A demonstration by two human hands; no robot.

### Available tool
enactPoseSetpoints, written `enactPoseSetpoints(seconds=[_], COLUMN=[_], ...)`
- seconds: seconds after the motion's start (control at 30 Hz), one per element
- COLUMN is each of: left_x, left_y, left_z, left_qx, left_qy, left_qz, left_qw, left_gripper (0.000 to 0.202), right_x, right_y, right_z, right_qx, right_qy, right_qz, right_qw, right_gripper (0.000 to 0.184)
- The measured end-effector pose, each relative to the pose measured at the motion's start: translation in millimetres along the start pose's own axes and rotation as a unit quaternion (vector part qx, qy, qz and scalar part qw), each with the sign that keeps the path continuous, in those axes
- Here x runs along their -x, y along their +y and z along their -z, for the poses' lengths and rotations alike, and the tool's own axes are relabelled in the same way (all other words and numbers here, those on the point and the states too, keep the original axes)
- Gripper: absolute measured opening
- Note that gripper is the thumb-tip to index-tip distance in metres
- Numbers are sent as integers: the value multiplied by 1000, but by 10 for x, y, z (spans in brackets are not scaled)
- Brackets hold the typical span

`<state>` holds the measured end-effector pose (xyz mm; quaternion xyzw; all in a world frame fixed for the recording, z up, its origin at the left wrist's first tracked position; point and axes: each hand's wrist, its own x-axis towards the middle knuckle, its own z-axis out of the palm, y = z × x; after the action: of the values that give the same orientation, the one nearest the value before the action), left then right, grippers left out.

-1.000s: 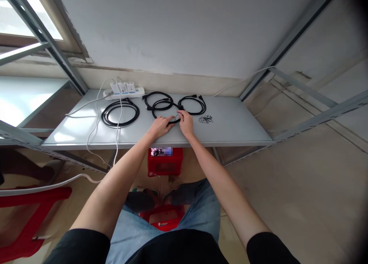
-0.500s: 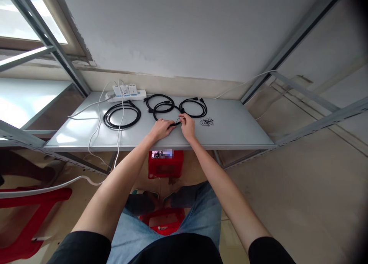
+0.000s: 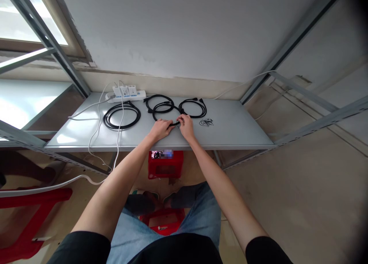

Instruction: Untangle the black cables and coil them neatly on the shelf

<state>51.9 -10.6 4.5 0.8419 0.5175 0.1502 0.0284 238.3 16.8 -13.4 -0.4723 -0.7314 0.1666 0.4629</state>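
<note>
A: Pinching the middle black cable (image 3: 163, 107) at its near loop, mid-shelf (image 3: 238, 130). Left hand (image 3: 160, 129) and right hand (image 3: 187, 127) are both closed on it.
B: Risk?
A: A weak pinch likely lets the loops spring open and snag the right coil (image 3: 193, 108) just beside.

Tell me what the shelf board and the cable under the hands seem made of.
The shelf board looks like painted sheet metal, grey, semi-gloss: it reflects bright light. The cable is black, probably rubber or plastic sheathed, matte: it lies in soft coils.

Single head view, looking forward-down over shelf (image 3: 230, 126), mid-distance, arms reaching in.
</note>
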Motion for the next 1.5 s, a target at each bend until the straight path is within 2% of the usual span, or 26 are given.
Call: enactPoseSetpoints(seconds=[0.4,0.57,0.73,0.93,1.13,1.3,1.5], left_x=[-9,-12,7,31,1,-7,18], left_y=[-24,-10,11,37,94,133,166], left_z=[-32,-16,9,-33,-41,-74,-100], left_qx=[9,3,-22,-49,-83,-79,-90], left_qy=[3,8,30,17,-18,3,-1], left_qz=[-5,-4,-34,-54,-26,6,-13], left_qw=[1000,1000,999,997,996,997,996], left_gripper=[31,33,31,37,38,35,37], right_x=[-35,-29,-24,-65,-90,-94,-97], right_y=[32,49,84,158,136,99,100], right_z=[-35,-59,-93,-123,-114,-86,-83], right_qx=[-63,-23,4,-44,-51,-73,-107], right_qy=[-34,-29,-24,-28,-34,-38,-23], right_qz=[-39,-39,-38,-70,-74,-74,-76], right_qw=[997,999,999,996,995,994,991], right_gripper=[18,19,19,15,12,13,15])
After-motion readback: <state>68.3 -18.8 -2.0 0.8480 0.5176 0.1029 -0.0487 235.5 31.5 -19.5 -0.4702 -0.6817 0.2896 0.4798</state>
